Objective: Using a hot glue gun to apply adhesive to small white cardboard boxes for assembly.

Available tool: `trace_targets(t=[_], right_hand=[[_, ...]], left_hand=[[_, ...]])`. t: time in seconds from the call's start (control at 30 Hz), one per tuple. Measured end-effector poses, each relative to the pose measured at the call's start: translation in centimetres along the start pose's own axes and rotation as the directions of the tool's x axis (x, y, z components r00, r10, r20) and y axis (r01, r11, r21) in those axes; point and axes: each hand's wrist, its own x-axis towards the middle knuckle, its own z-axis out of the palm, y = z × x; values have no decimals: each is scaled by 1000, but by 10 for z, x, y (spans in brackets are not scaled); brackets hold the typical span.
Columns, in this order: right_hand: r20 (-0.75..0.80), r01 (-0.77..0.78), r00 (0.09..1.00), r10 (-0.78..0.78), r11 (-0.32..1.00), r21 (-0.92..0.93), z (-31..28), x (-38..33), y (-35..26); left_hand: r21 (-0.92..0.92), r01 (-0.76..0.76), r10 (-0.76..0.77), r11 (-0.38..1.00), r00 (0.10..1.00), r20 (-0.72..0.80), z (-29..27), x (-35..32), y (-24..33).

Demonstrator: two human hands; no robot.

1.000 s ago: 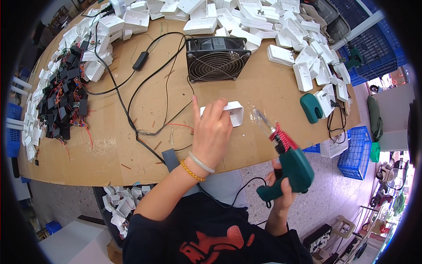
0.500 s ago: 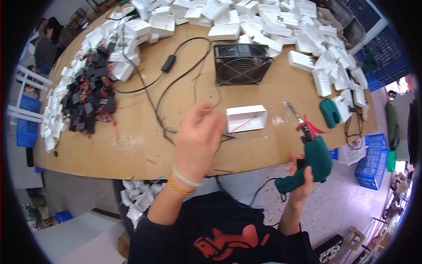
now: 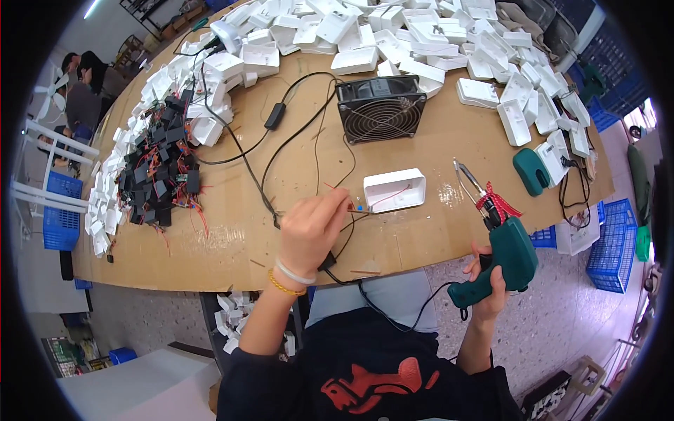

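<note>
My left hand [image 3: 309, 228] is over the table, thumb and fingers pinched on a thin red wire [image 3: 330, 186] whose end sticks up past the fingertips. Just right of it lies an open white plastic box [image 3: 394, 191] with a thin red wire inside. A small blue part [image 3: 359, 206] shows between the fingertips and the box. My right hand [image 3: 489, 298] grips a green soldering gun [image 3: 511, 256] by its handle at the table's front edge. Its metal tip [image 3: 469, 175] points up and away, apart from the box, with red patterned material bound around its base.
Beyond the box stands a black fan [image 3: 381, 109]. White plastic housings [image 3: 354, 61] are heaped along the far edge, and black modules with red wires [image 3: 158, 165] are piled at left. A black cable [image 3: 274, 154] crosses the table. A green case part [image 3: 531, 172] lies at right.
My left hand was blurred by motion and is now steadier, its fingers pinched on the red wire. The soldering gun stays in my right hand. The whole view has shifted slightly.
</note>
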Motion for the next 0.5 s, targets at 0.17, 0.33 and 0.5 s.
trace_targets(t=[0.17,0.33,0.5], right_hand=[[33,-1,999,0,1000,15,6,-2,-1],[67,10,998,-11,1000,17,2,-3,0],[52,5,999,-5,1000,1,1,-5,-3]], left_hand=[[-461,163,-232,873,968,-97,30,4,42],[-704,345,-409,621,909,85,35,15,54],[-442,238,-252,865,967,28,37,21,58]])
